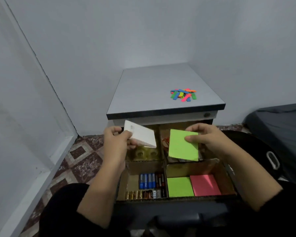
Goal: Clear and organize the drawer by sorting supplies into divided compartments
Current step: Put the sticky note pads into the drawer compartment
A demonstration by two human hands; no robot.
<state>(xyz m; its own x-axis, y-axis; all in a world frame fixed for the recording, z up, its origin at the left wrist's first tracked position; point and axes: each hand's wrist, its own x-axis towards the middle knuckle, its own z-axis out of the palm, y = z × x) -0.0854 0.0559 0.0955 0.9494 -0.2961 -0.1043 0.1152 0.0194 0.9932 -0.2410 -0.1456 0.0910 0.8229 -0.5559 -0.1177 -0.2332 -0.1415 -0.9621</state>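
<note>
Your right hand pinches the light, floppy green pad by its top edge; your left hand pinches the stiffer white pad at a corner.

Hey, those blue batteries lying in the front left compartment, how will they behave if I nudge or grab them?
The blue batteries are smooth cylinders lying on their sides, so a nudge would probably roll them sideways. They lie packed side by side against darker cells, which likely limits rolling. Their glossy casings look slippery, so grip each round its middle.

office corner | drawer pedestal | tiled floor
</note>
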